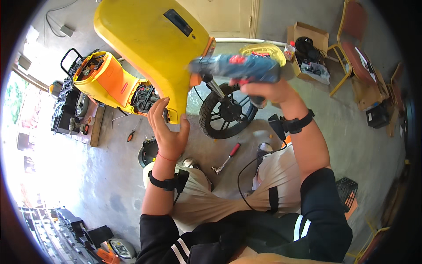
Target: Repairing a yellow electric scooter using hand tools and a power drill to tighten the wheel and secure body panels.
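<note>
My right hand (273, 92) is closed round the grip of a blue cordless drill (239, 68). The drill lies level with its front end pointing left, against or just before the right edge of a yellow scooter front panel (151, 42); contact is hard to judge. My left hand (168, 135) is raised at the panel's narrow lower end, fingers and thumb stretched apart. Its fingertips overlap the panel's lower edge, and I cannot tell whether they press on it. Behind the drill stands a black spoked front wheel (226, 112) with its fork.
A yellow-orange scooter body (116, 83) with exposed wiring stands at left. On the floor lie a red-handled ratchet (228, 157), a screwdriver (131, 135), a helmet (148, 152) and another drill (78, 127). At right are a cardboard box (311, 31) and a chair (351, 48).
</note>
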Motion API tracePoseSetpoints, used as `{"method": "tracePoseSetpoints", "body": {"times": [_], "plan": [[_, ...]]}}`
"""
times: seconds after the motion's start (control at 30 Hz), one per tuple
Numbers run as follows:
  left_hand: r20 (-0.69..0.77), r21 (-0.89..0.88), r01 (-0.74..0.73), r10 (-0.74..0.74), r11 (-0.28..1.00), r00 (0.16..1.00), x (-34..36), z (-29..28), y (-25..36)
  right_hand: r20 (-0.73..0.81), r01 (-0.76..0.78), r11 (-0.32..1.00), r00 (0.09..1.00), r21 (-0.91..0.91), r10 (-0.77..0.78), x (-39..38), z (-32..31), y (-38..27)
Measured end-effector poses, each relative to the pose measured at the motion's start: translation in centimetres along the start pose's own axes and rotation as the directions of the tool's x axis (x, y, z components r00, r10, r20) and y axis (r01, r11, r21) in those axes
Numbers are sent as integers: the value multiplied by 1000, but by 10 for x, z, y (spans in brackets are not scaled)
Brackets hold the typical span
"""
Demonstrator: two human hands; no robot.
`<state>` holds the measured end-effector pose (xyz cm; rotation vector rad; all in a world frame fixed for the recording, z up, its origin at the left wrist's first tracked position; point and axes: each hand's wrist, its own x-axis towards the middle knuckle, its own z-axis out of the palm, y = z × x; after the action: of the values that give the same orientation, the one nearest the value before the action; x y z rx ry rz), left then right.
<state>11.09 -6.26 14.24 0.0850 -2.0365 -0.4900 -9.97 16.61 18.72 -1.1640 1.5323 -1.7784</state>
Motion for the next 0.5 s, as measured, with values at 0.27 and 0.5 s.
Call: {"method": "tracePoseSetpoints", "body": {"times": [0.27, 0.5], "plan": [[232, 56, 149, -159, 987, 960, -4, 11, -25, -200, -113, 990, 972, 80, 127, 34, -54, -7], [263, 44, 239, -242, 970, 934, -7, 15, -44, -217, -19, 991, 975, 132, 48, 68, -47, 12]]}}
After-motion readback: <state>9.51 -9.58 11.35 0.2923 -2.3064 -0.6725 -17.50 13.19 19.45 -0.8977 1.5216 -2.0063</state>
